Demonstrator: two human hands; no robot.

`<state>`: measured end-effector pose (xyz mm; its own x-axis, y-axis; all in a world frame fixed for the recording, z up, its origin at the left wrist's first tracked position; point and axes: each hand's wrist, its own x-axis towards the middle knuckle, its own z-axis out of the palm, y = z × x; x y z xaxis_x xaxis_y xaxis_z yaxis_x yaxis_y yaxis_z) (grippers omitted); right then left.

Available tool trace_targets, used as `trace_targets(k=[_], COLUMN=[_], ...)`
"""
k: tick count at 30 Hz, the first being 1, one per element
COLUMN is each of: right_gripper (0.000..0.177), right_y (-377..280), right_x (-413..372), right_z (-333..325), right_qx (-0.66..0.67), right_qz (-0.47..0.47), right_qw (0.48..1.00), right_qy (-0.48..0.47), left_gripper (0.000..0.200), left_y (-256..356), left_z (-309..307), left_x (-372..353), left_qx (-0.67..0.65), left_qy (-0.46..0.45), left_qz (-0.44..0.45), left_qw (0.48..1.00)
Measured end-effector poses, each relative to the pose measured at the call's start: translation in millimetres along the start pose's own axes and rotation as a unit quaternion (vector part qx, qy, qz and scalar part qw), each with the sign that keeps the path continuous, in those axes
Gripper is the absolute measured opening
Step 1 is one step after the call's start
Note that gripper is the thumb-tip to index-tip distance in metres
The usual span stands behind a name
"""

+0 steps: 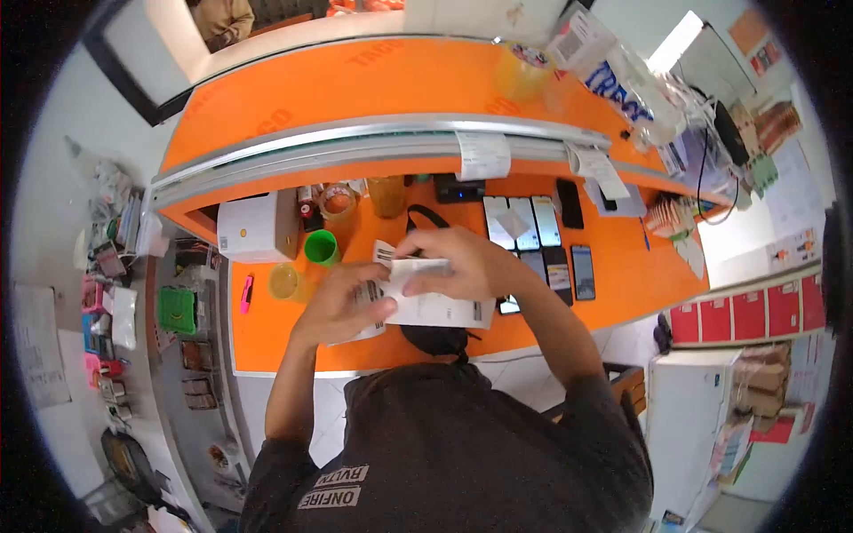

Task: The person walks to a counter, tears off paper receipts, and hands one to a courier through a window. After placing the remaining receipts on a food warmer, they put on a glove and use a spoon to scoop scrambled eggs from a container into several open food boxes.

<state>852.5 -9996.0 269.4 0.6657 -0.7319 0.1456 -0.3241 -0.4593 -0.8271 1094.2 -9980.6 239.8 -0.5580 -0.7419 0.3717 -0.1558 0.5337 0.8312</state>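
Note:
Both hands are over the orange counter [275, 342], close together at its front edge. My left hand [342, 306] has its fingers bent at the left side of a white printed paper [435, 311]. My right hand [453, 265] comes from the right, its fingers pressed on the upper part of the same paper. Another printed sheet [360, 329] lies partly under my left hand. A dark rounded object [433, 340] sits just below the paper, mostly covered.
Several phones [582, 271] lie right of the hands. A green cup [322, 248], a white box [258, 228] and a pink marker [247, 293] are on the left. Receipts [482, 155] hang from the metal-edged shelf. A seated person [222, 22] is beyond the counter.

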Motion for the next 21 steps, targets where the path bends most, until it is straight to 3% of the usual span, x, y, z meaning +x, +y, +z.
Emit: trace_targets(k=[1, 2, 3, 5, 7, 9, 11, 12, 13, 15, 16, 17, 18, 19, 20, 21], right_gripper=[0.050, 0.050, 0.051, 0.049, 0.047, 0.039, 0.032, 0.030, 0.030, 0.041, 0.041, 0.043, 0.045, 0.045, 0.043, 0.040], right_y=[1.8, -1.3, -9.6, 2.8, 18.3, 17.5, 10.3, 7.7, 7.1, 1.6, -5.7, -16.9, -26.7, -33.8, -40.9, -47.1], right_x=[3.7, 2.1, -0.1, -9.7, -19.7, -27.8, -23.4, -18.1, -8.5, 16.9, 28.3, 38.9, 46.4, 51.8, 56.1, 57.7], right_z=[0.3, -8.6, -23.5, -48.6, -69.9, -84.6, -96.7, -94.3, -85.2, -57.6, -44.1, -32.0, -25.8, -25.9, -29.6, -36.4], right_qx=[0.022, 0.026, 0.083, 0.204, 0.168, 0.208, 0.150, 0.136, 0.139, -0.009, -0.008, -0.099, -0.188, -0.189, -0.211, -0.234], right_qz=[0.019, 0.025, 0.080, 0.136, 0.125, 0.160, 0.183, 0.158, 0.157, -0.032, -0.040, -0.036, -0.030, -0.037, -0.015, 0.009], right_qw=[0.999, 0.999, 0.989, 0.943, 0.921, 0.910, 0.899, 0.899, 0.899, 0.913, 0.912, 0.904, 0.890, 0.891, 0.882, 0.874], right_qy=[-0.023, -0.010, -0.089, -0.224, -0.329, -0.321, -0.368, -0.384, -0.384, -0.406, -0.409, -0.414, -0.413, -0.412, -0.421, -0.426], left_gripper=[0.008, 0.011, 0.014, 0.016, 0.013, 0.012, 0.010, 0.011, 0.018, 0.034, 0.044, 0.044, 0.043, 0.041, 0.041, 0.035], left_y=[-0.7, -2.4, -5.1, -15.5, -27.6, -32.9, -36.4, -38.1, -25.1, 2.6, 10.9, 9.7, 8.0, 7.7, 7.8, 6.1], left_z=[2.0, 0.0, -2.9, -9.9, -16.7, -13.2, -8.8, -11.6, -8.8, -2.2, 1.4, 6.0, 9.8, 10.6, 6.7, 0.1], left_x=[-6.2, -11.1, -15.9, -46.4, -77.4, -102.7, -114.1, -115.1, -98.5, -54.0, -32.1, -12.2, 6.7, 15.0, 11.5, 4.1], left_qx=[-0.003, -0.007, -0.007, -0.048, -0.053, -0.041, -0.144, -0.082, -0.101, -0.075, -0.030, -0.021, -0.046, -0.071, -0.065, -0.041], left_qy=[-0.015, -0.052, -0.089, 0.004, 0.048, 0.052, 0.145, 0.130, 0.123, 0.104, 0.087, 0.090, 0.024, -0.042, -0.041, -0.104], left_qz=[-0.002, -0.098, -0.191, -0.163, -0.170, -0.175, -0.230, -0.249, -0.216, -0.140, -0.097, -0.100, -0.017, 0.066, 0.068, -0.040], left_qw=[1.000, 0.994, 0.977, 0.985, 0.983, 0.982, 0.951, 0.956, 0.963, 0.982, 0.991, 0.991, 0.999, 0.994, 0.995, 0.993])
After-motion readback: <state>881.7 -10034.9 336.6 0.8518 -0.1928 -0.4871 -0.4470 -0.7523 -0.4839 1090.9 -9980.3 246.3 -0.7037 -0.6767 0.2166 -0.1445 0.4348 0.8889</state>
